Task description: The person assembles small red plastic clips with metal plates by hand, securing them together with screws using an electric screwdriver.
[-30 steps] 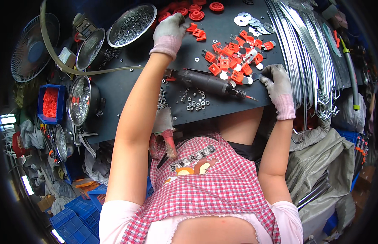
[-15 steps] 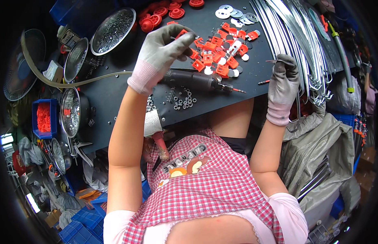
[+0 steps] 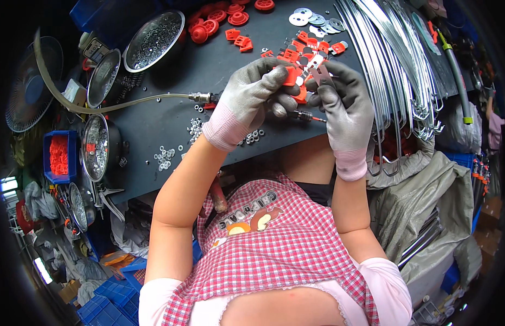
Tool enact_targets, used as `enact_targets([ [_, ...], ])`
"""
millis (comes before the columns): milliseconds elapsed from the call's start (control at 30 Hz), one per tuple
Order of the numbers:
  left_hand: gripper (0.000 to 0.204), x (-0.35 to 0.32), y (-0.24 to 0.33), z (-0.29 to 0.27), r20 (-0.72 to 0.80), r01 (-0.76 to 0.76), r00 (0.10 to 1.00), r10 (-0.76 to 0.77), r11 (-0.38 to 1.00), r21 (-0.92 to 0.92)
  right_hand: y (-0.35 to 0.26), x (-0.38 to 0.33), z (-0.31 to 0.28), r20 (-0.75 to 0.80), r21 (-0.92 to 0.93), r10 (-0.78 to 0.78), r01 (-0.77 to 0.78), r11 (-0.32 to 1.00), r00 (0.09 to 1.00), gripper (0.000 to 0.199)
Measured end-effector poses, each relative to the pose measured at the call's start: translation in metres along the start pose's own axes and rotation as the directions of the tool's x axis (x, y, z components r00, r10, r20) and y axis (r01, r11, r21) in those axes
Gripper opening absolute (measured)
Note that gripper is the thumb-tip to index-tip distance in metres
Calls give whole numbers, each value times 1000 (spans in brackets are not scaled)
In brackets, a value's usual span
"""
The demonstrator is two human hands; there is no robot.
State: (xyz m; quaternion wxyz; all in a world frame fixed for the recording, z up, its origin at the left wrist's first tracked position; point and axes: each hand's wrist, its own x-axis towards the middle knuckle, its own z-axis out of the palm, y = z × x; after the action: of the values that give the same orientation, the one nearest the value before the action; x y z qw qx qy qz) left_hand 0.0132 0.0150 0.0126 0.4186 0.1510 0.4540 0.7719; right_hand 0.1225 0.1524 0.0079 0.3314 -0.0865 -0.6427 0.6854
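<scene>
Both my gloved hands are raised close together over the dark table [image 3: 165, 133]. My left hand [image 3: 239, 100] pinches a small red plastic part [image 3: 290, 76] between thumb and fingers. Facing it, my right hand [image 3: 347, 111] holds a thin, slotted metal plate [image 3: 320, 75] by its lower end. The plate and the red part are apart. Behind the fingers lies a pile of red plastic parts [image 3: 289, 55] mixed with metal pieces, partly hidden. Below the hands lies an air screwdriver [image 3: 303, 116], its body mostly covered by my left hand.
Long bent metal rods [image 3: 385, 70] lie along the right side. Metal discs [image 3: 299, 18] and red wheel-like knobs [image 3: 238, 18] sit at the back. Metal bowls [image 3: 179, 43] of small hardware stand left, near an air hose [image 3: 133, 102]. Loose nuts [image 3: 164, 156] lie near the front edge.
My left hand has moved right and nearer with the red part. My right hand has moved left with the metal plate, bringing the hands together. The screwdriver's hose end now shows.
</scene>
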Motion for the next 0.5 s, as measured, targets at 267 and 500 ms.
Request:
enact_targets([
  [267,30,-3,-1,18,-101,-36,994,33,999,-24,1,-2,2,-19,-275,-298,281,919,954,15],
  [500,25,-4,-2,10,-28,-45,998,49,993,113,-1,-1,-2,21,-218,-50,53,974,999,16],
])
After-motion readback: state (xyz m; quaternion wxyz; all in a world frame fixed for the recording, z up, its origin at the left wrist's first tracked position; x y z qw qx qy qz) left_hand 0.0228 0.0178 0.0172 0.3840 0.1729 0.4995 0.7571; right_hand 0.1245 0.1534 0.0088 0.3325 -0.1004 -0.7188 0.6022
